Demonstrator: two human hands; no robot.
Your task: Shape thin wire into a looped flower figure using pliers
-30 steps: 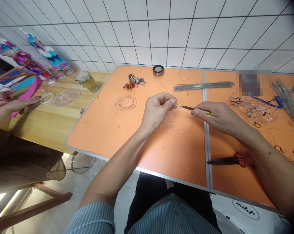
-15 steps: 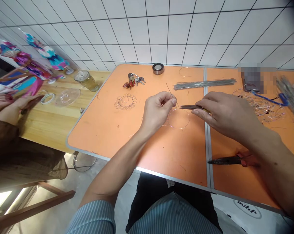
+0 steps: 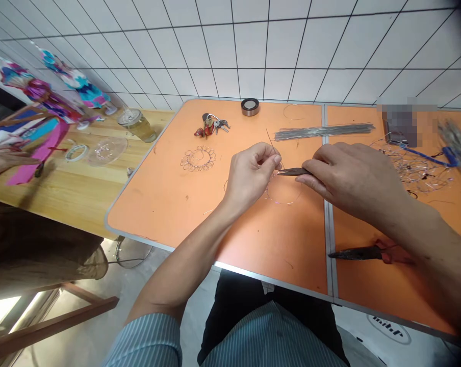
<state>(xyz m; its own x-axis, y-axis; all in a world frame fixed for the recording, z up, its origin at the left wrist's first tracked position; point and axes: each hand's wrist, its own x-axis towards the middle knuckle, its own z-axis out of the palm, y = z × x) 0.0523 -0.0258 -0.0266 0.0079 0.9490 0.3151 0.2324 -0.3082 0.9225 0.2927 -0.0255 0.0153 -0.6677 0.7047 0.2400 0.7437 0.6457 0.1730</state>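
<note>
My left hand [image 3: 251, 171] pinches a thin wire [image 3: 269, 137] between thumb and fingertips; one end of the wire sticks up above the fingers. In my right hand [image 3: 353, 171] is a pair of slim dark pliers [image 3: 291, 172], its tip pointing left and right by the left fingertips. Whether the jaws grip the wire, I cannot tell. A thin wire ring [image 3: 290, 203] hangs or lies just below the two hands, partly hidden by them. To the left on the orange table [image 3: 169, 204] lies a wire ring with looped petals [image 3: 198, 158].
Behind my hands lie a bundle of straight wires [image 3: 324, 131], a roll of tape [image 3: 250, 106] and keys [image 3: 212, 125]. Red-handled pliers [image 3: 368, 253] rest near the front right, tangled wire [image 3: 417, 171] beyond. At left, another person's hand [image 3: 8, 162] holds pink ribbon near a jar [image 3: 136, 125].
The pliers in my right hand have moved slightly left, closer to my left fingertips. The other person's hand has shifted left, and a pink ribbon end now shows over the wooden table.
</note>
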